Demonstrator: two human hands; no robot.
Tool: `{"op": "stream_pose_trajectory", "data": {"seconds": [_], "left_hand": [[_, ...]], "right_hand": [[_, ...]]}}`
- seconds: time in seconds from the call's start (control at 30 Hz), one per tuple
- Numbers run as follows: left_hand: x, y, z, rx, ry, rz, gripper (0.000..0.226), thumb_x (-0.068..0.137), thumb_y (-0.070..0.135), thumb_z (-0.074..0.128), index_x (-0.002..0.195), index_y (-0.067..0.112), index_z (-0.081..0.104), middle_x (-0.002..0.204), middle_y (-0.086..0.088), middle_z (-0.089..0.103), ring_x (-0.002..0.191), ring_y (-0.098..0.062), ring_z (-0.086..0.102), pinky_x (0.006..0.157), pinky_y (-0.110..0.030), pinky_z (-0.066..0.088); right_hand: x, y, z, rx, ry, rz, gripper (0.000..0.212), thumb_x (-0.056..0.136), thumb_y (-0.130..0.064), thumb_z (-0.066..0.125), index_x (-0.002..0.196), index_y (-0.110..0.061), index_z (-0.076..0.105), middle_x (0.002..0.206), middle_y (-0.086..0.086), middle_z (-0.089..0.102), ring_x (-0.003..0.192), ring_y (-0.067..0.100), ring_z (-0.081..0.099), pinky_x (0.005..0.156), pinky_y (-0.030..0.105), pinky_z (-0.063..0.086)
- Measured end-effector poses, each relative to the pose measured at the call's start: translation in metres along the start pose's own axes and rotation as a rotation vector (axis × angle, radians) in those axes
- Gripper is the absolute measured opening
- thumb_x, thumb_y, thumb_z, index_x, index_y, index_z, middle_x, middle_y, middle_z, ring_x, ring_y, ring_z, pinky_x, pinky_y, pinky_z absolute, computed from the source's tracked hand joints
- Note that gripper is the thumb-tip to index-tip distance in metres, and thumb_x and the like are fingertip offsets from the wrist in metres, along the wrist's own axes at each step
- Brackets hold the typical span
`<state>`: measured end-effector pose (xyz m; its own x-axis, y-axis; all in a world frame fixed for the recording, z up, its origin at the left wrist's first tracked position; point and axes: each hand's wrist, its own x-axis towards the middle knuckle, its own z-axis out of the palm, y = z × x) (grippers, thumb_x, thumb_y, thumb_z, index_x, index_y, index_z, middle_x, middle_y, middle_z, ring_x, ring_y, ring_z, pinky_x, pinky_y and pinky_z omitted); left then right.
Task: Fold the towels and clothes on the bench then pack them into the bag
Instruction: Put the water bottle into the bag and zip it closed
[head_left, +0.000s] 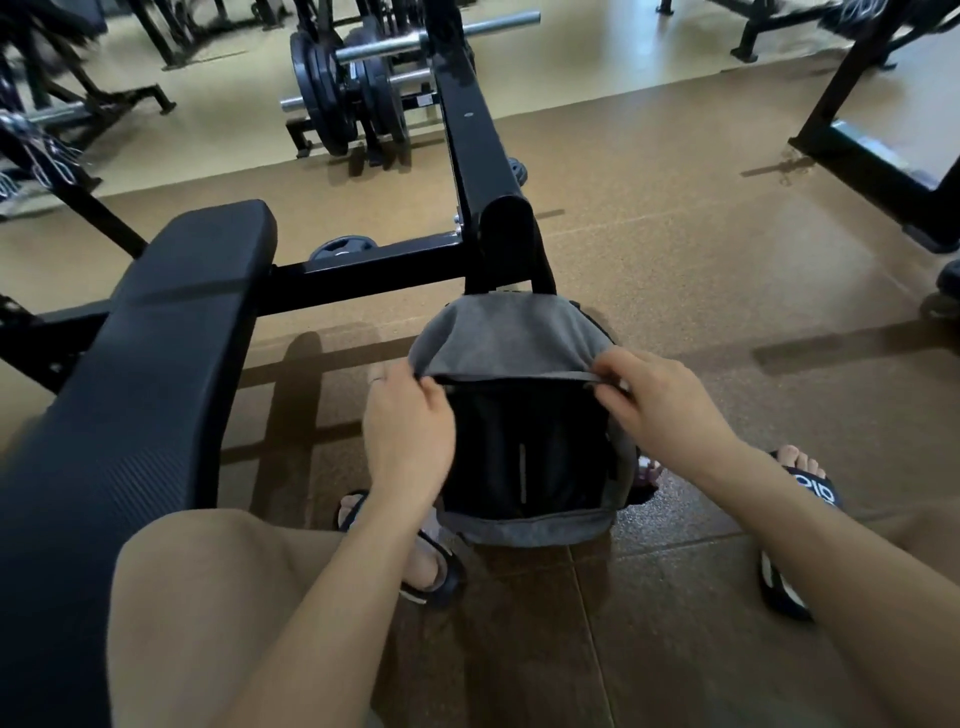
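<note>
Black padded bench: runs along the outer side of the left hand, its top bare in what shows; a black steel frame bar joins it beyond both hands. Weight plates on a rack: well beyond the left hand, far across the floor. Left hand: fingers curled, pinching the left end of the bag's grey top flap at the zip line; a ring shows on one finger. Grey and black bag: stands upright on the brown rubber floor between the two hands and between the person's feet, leaning back against a black upright post; the grey flap is lifted along its near edge and the dark panel below it faces the person. Whether anything lies inside cannot be told. Right hand: fingers bent, gripping the right end of the same flap edge, level with the left hand. Black slide sandals: one below the left wrist, one just outside the right forearm, bearing white lettering.
</note>
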<state>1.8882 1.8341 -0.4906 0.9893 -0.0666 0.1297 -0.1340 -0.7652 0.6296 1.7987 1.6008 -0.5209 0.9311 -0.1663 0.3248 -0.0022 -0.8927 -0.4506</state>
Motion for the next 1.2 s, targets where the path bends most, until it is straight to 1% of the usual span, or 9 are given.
{"op": "stream_pose_trajectory", "data": {"seconds": [0.13,0.23,0.33,0.47,0.57,0.7,0.8,0.93,1.2], "left_hand": [[0.002,-0.033,-0.005,-0.166,-0.084,-0.09,0.02,0.107,0.021,0.044,0.113,0.006,0.056,0.102,-0.003,0.054,0.089,-0.019,0.055,0.067,-0.019,0.036],[-0.007,-0.038,-0.001,-0.261,-0.138,-0.059,0.015,0.107,0.023,0.044,0.095,0.017,0.05,0.09,-0.003,0.06,0.077,-0.019,0.059,0.063,-0.029,0.042],[-0.012,-0.036,0.001,-0.219,-0.123,-0.003,0.017,0.107,0.024,0.046,0.09,0.02,0.046,0.084,-0.002,0.055,0.071,-0.015,0.054,0.06,-0.03,0.039],[-0.016,-0.035,-0.003,-0.149,-0.153,0.042,0.013,0.107,0.025,0.044,0.096,0.018,0.046,0.083,0.0,0.055,0.069,-0.011,0.053,0.056,-0.029,0.036],[-0.014,-0.039,-0.01,-0.117,-0.157,0.055,0.014,0.107,0.027,0.043,0.095,0.02,0.043,0.081,0.002,0.055,0.069,-0.011,0.053,0.053,-0.028,0.033],[-0.008,-0.049,-0.011,-0.116,-0.141,0.05,0.01,0.107,0.027,0.042,0.1,0.02,0.044,0.085,0.003,0.057,0.07,-0.01,0.055,0.053,-0.024,0.034],[-0.007,-0.052,-0.011,-0.206,-0.188,0.009,0.012,0.108,0.026,0.041,0.104,0.016,0.046,0.085,-0.001,0.058,0.068,-0.01,0.055,0.05,-0.02,0.033],[-0.008,-0.059,-0.013,-0.315,-0.266,-0.004,0.02,0.108,0.031,0.041,0.1,0.015,0.048,0.075,-0.004,0.058,0.058,-0.014,0.05,0.049,-0.024,0.034],[-0.014,-0.063,-0.005,-0.373,-0.25,0.028,0.023,0.108,0.031,0.042,0.087,0.021,0.045,0.075,0.001,0.049,0.062,-0.008,0.044,0.054,-0.021,0.031]], "right_hand": [[0.008,-0.006,-0.009,-0.043,-0.088,0.088,0.009,0.087,-0.02,0.063,0.09,-0.02,0.054,0.085,0.001,0.063,0.079,0.032,0.06,0.064,0.04,0.047],[0.013,-0.023,-0.011,-0.225,-0.102,0.16,0.016,0.088,-0.021,0.059,0.102,-0.019,0.05,0.099,0.004,0.057,0.079,0.035,0.058,0.059,0.037,0.04],[0.012,-0.065,-0.002,-0.336,-0.042,-0.045,0.029,0.088,-0.018,0.06,0.115,-0.017,0.048,0.111,0.005,0.047,0.076,0.03,0.057,0.049,0.032,0.038],[0.026,-0.109,0.041,-0.347,-0.195,-0.301,0.037,0.091,-0.02,0.061,0.127,-0.017,0.051,0.118,0.005,0.05,0.085,0.023,0.06,0.049,0.03,0.043],[0.048,-0.115,0.056,-0.367,-0.218,-0.325,0.022,0.098,-0.024,0.054,0.12,-0.018,0.054,0.114,0.003,0.052,0.072,0.022,0.061,0.048,0.032,0.038],[0.076,-0.119,0.05,-0.327,-0.279,-0.418,0.017,0.103,-0.028,0.045,0.107,-0.022,0.06,0.108,-0.001,0.059,0.083,0.023,0.063,0.06,0.033,0.039],[0.085,-0.125,0.048,-0.296,-0.323,-0.362,0.016,0.103,-0.027,0.042,0.094,-0.024,0.055,0.102,-0.002,0.059,0.086,0.023,0.06,0.066,0.037,0.047],[0.085,-0.134,0.053,-0.177,-0.313,-0.256,0.018,0.101,-0.02,0.045,0.084,-0.024,0.044,0.09,-0.004,0.051,0.083,0.022,0.056,0.066,0.033,0.037],[0.079,-0.146,0.057,-0.323,-0.235,-0.238,0.014,0.1,-0.018,0.047,0.103,-0.015,0.06,0.1,0.002,0.058,0.081,0.028,0.061,0.06,0.034,0.038]]}}
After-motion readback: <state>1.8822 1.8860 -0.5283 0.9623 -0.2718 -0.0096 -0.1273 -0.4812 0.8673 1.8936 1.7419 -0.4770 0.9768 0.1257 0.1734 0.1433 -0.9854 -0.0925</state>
